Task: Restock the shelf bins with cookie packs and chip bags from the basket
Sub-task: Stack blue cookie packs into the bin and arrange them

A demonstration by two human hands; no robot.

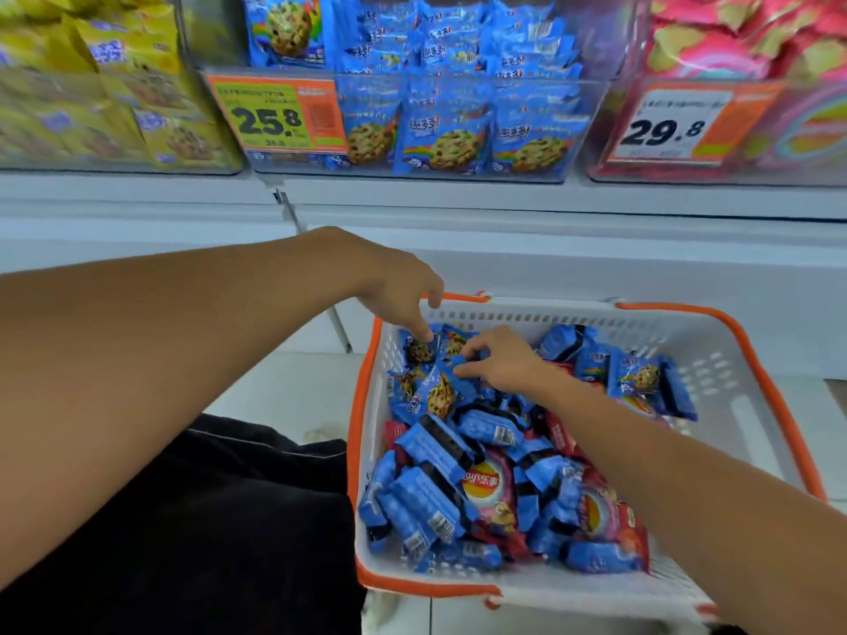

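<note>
A white basket with an orange rim sits low in front of me, full of blue cookie packs and a few red and pink chip bags. My left hand reaches down over the basket's far left corner, its fingertips touching a blue cookie pack. My right hand lies beside it, fingers curled round another blue cookie pack. Above, a clear shelf bin holds blue cookie packs behind a 25.8 price tag.
A clear bin of yellow packs stands at the upper left and one of pink chip bags with a 29.8 tag at the upper right. A white shelf ledge runs below the bins. Dark clothing shows at the lower left.
</note>
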